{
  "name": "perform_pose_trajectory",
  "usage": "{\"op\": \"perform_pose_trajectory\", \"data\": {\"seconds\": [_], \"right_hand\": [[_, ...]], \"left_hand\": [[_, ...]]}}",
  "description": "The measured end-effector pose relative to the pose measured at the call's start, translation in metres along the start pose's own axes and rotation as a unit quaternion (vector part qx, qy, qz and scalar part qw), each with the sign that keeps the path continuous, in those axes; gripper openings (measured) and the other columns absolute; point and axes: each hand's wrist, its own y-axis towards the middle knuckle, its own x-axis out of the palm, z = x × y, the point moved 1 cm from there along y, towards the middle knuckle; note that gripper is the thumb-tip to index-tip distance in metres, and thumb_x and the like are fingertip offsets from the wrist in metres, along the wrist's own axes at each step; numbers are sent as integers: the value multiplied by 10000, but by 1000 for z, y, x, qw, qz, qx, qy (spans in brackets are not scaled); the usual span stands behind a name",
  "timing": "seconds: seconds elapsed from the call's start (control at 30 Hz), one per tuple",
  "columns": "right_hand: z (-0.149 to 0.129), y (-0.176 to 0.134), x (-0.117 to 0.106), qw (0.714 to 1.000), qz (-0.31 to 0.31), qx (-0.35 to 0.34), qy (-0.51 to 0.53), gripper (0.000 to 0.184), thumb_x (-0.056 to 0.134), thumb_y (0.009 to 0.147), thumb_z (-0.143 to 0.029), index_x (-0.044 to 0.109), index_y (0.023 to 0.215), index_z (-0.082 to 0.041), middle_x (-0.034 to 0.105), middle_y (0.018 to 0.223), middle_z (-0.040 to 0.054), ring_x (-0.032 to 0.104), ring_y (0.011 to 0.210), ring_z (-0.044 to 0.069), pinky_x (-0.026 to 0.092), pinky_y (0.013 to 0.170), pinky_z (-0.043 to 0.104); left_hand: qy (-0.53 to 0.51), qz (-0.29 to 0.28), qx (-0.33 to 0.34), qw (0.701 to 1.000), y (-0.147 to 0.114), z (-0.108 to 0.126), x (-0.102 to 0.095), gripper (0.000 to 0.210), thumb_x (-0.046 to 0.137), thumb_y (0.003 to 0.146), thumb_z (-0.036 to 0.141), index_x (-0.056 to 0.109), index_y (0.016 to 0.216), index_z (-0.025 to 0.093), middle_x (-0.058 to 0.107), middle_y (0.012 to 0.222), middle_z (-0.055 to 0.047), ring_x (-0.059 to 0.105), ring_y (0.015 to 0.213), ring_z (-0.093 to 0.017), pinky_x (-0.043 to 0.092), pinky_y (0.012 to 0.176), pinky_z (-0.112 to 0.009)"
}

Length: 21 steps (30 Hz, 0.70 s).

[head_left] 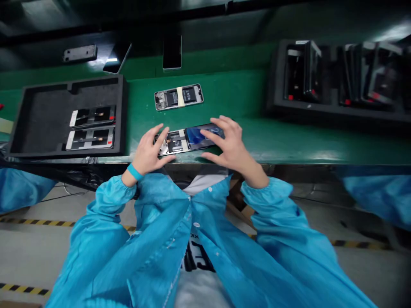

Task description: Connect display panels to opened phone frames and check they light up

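An opened phone body with bare inner parts lies at the bench's near edge. Joined to its right end or lying over it is a phone screen, lit blue. My left hand rests at the left end of the phone body, fingers spread, with a blue band on the wrist. My right hand is over the right part of the screen, its fingers apart and an index fingertip on or just above the glass. Behind them lies another opened phone body with a pale strip across its battery.
On the left, a black foam tray carries two screen assemblies. At the right stands a black tray of several upright screens. Phones lie along the back. Blue sleeves of other people show at both sides.
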Motion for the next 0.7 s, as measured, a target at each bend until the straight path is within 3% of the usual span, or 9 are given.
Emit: {"op": "perform_pose_trajectory", "data": {"seconds": [0.1,0.23,0.33,0.43,0.57,0.7], "right_hand": [[-23,4,11,999,-18,-32,-15,682,577,1017,-758,598,1595,-397,423,1751,94,323,1634,414,269,1307,687],[-28,2,13,997,-40,-40,-43,659,440,1064,-771,692,1500,-345,448,1739,102,317,1637,396,242,1318,668],[-11,-11,6,998,-21,0,-52,677,357,1086,-766,740,1430,-325,509,1692,105,370,1608,386,235,1321,659],[11,-30,-8,993,47,93,-53,764,259,1085,-790,745,1402,-293,580,1615,127,456,1558,383,265,1315,657],[27,-45,-27,972,99,212,4,957,182,1021,-892,542,1636,-253,613,1579,169,535,1518,378,387,1286,610],[26,-42,-30,960,76,240,123,1009,138,1008,-906,355,1750,-256,631,1580,179,595,1483,356,463,1256,580]], "left_hand": [[-22,-38,8,999,32,27,15,1113,556,954,886,333,1744,135,419,1751,-259,383,1652,-450,281,1375,-622],[-12,-83,28,996,62,51,22,1035,677,992,710,286,1761,138,525,1682,-233,474,1596,-417,262,1390,-624],[-1,-75,21,997,66,54,18,993,746,995,576,288,1758,136,658,1515,-203,598,1462,-373,283,1387,-623],[-3,-57,19,998,64,55,14,960,790,984,486,314,1747,151,664,1480,-186,630,1406,-348,303,1383,-625],[-12,-33,26,999,58,56,13,954,797,985,417,290,1760,191,614,1558,-185,583,1481,-361,268,1403,-640],[-14,-16,17,1000,52,56,14,958,782,996,425,260,1778,241,600,1601,-169,543,1539,-382,221,1418,-654]]}}
